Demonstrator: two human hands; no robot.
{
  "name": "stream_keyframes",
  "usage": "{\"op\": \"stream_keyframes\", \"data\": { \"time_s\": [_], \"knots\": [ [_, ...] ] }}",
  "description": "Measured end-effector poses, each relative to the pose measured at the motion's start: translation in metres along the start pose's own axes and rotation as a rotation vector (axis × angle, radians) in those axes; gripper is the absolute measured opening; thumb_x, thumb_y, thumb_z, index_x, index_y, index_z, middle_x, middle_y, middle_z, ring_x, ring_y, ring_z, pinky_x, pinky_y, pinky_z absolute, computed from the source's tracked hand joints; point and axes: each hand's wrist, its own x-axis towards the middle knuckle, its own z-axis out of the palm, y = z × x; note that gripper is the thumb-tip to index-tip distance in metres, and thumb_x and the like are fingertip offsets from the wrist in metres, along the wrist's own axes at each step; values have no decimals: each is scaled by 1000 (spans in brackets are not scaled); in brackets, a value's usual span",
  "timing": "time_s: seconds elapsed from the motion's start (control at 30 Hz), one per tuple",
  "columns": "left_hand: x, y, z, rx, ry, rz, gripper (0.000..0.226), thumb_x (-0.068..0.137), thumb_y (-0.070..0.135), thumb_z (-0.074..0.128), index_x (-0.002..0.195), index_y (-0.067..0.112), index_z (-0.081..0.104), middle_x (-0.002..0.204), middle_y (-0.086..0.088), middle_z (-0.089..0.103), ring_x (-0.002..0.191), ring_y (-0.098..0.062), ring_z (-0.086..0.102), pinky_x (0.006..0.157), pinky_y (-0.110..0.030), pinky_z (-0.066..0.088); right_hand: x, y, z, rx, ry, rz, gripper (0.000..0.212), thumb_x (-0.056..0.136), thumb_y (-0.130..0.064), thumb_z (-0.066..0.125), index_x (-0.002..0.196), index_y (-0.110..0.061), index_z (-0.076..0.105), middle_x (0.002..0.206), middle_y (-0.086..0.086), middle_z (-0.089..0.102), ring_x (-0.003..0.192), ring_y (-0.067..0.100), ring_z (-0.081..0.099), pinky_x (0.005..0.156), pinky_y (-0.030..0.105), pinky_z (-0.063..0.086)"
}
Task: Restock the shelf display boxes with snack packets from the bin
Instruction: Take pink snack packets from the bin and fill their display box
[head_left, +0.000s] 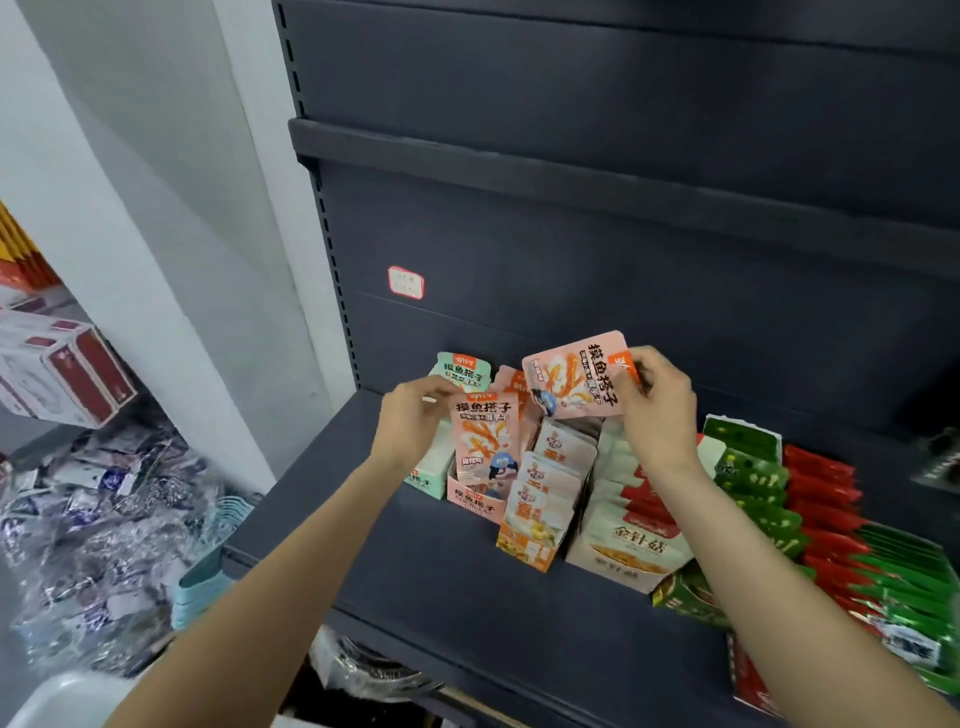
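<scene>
At frame centre, the left hand (410, 415) pinches a pink snack packet (483, 441) standing upright in the pink display box (475, 501); the right hand (657, 402) pinches a second pink packet (574, 376), tilted, above the boxes on the shelf (415, 561).

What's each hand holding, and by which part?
Left hand: an upright pink snack packet, pinched at its top left edge, standing in the pink display box. Right hand: a second, tilted pink packet, pinched at its right end.
</scene>
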Motion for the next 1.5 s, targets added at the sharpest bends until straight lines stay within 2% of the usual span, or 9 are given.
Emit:
{"op": "stream_keyframes", "data": {
  "time_s": [0.13,0.33,0.43,0.6,0.8,1.07,1.2,1.33,1.5],
  "knots": [
    [1,1,4,24,-136,51,16,90,7,59,87,16,72,95,6,70,88,-5,62,73,-3,42,8,4,5,24,-46,21,9,94,-11,53,98,-12,61,96,-3,64,91,10,61,67,16,46],
    [11,-1,2,223,-388,44,10,89,16,62,91,18,71,102,4,68,92,-4,57,82,-15,43,13,7,15,77,-89,26,9,94,-12,55,100,-15,61,99,-1,66,92,10,64,70,23,54],
    [8,-13,6,308,-368,71,13,89,14,63,95,20,73,110,3,65,99,-7,56,87,-18,41,15,6,19,103,-125,21,9,93,-12,56,98,-17,61,100,0,67,95,11,65,72,26,55],
    [3,-16,5,271,-332,89,14,90,14,60,98,19,71,102,9,65,88,1,55,68,2,34,17,-4,20,168,-157,-17,12,94,-11,54,102,-15,62,101,-3,66,93,4,63,66,15,51],
    [2,-22,-1,228,-329,103,4,88,19,64,91,20,67,98,6,70,78,9,57,73,-2,39,17,-2,38,8,-345,-51,21,91,-11,59,110,-16,66,104,-6,65,96,5,61,67,11,46],
    [6,-24,0,228,-308,164,8,86,17,67,85,26,67,117,9,60,104,-1,51,89,-15,38,8,5,69,-233,-565,-48,27,89,-9,62,113,-20,68,114,-3,65,101,7,59,82,20,48],
    [6,-24,3,136,-330,143,13,87,13,66,84,26,63,113,7,66,97,0,59,76,-1,41,3,12,66,-254,-634,-20,34,89,-1,59,116,-19,66,112,-6,62,98,6,55,87,25,47],
    [5,-25,2,80,-307,98,6,88,18,64,91,23,66,102,13,62,95,-1,56,70,-9,49,-1,19,65,-258,-515,-14,26,88,-3,61,110,-15,69,114,1,67,95,5,58,86,21,47],
    [5,-25,2,34,-261,41,6,88,18,64,94,20,66,103,10,62,90,-1,56,57,-3,45,-10,18,78,-348,-537,-41,26,89,-9,61,112,-18,69,116,1,67,106,12,60,91,27,47]
  ]
}}
